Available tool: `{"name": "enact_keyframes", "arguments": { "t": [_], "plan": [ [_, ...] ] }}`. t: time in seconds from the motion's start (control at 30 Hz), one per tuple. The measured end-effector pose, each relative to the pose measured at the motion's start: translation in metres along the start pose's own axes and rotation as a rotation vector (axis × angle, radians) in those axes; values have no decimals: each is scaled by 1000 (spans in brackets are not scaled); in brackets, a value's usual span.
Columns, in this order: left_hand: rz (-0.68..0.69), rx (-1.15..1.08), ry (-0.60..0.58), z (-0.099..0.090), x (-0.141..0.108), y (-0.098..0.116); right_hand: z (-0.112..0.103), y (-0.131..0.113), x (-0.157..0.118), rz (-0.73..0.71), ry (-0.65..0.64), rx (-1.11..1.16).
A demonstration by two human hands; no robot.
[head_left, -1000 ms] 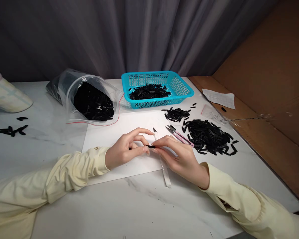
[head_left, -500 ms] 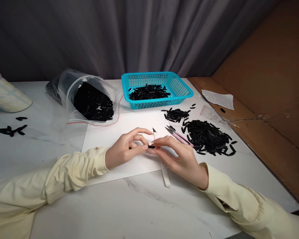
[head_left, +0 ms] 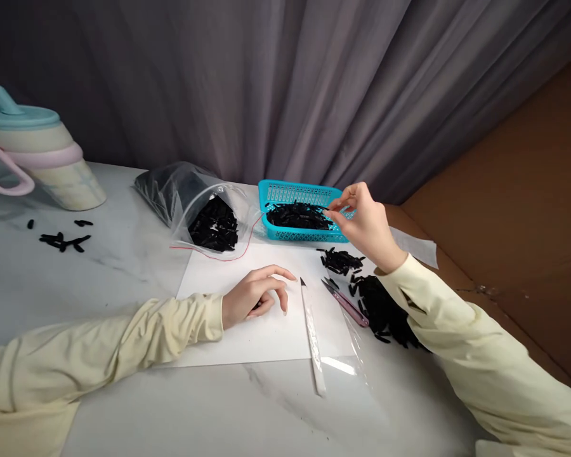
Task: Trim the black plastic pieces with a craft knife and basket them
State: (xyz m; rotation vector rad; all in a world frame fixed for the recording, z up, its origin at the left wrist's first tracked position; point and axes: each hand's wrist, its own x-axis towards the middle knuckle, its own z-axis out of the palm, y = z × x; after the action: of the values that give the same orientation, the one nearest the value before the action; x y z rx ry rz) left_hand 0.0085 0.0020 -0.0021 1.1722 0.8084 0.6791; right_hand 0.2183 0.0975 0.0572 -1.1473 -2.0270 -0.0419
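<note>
My left hand [head_left: 259,295] rests over the white sheet [head_left: 276,343], fingers curled, with a bit of something black showing under them. Over the right end of the blue basket [head_left: 309,237] is my right hand [head_left: 364,222], its thumb and forefinger pinched at the edge of the black pieces [head_left: 297,214] inside. Whether a piece is between those fingertips is hard to tell. A white pen-like tool [head_left: 313,336] with a dark pointed tip lies right of my left hand. Pink-handled snips [head_left: 349,306] lie beside it.
An open clear bag [head_left: 181,209] of black pieces lies left of the basket. Two black piles [head_left: 385,311] [head_left: 341,261] sit at the right. A tumbler [head_left: 69,171] and loose pieces [head_left: 64,242] are at the left. A cardboard wall [head_left: 518,241] stands right.
My right hand has left my left hand and moved up to the basket. My left hand stays over the sheet. The view has shifted, showing more of the tumbler.
</note>
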Motion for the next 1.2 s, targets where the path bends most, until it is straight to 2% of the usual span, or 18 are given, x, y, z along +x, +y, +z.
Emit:
{"name": "enact_keyframes", "arguments": {
  "t": [0.07,0.13,0.2,0.27,0.33,0.4,0.43,0.5,0.6,0.7,0.8,0.93,1.07,1.2],
  "plan": [
    [2,-73,8,-3,2,-2,2,5,17,-13,-12,-83],
    [-20,-192,5,-7,6,-3,0,-1,20,-35,32,-143],
    [-67,-346,-21,-13,12,-5,-8,-16,12,-60,78,-156],
    [-111,-493,-54,-19,16,-6,-17,-36,-2,-82,56,-150],
    [-142,-600,-59,-23,19,-5,-24,-57,-19,-107,-124,-66],
    [-165,-663,-28,-24,20,-4,-25,-73,-35,-137,-382,65],
    [-173,-681,-9,-24,20,-4,-22,-79,-42,-182,-476,108],
    [-179,-700,30,-23,19,-3,-11,-88,-55,-289,-555,149],
    [-189,-707,84,-21,19,-3,13,-96,-67,-462,-536,99],
    [-223,-713,117,-22,19,-5,34,-99,-74,-609,-487,-54],
    [-254,-720,132,-24,20,-6,48,-99,-76,-676,-486,-159],
    [-244,-730,159,-21,18,-4,52,-96,-72,-601,-502,-91],
    [-172,-753,178,-14,17,-3,47,-93,-64,-420,-507,112],
    [-128,-713,145,-11,20,-7,39,-93,-55,-209,-527,306]
  ]
}}
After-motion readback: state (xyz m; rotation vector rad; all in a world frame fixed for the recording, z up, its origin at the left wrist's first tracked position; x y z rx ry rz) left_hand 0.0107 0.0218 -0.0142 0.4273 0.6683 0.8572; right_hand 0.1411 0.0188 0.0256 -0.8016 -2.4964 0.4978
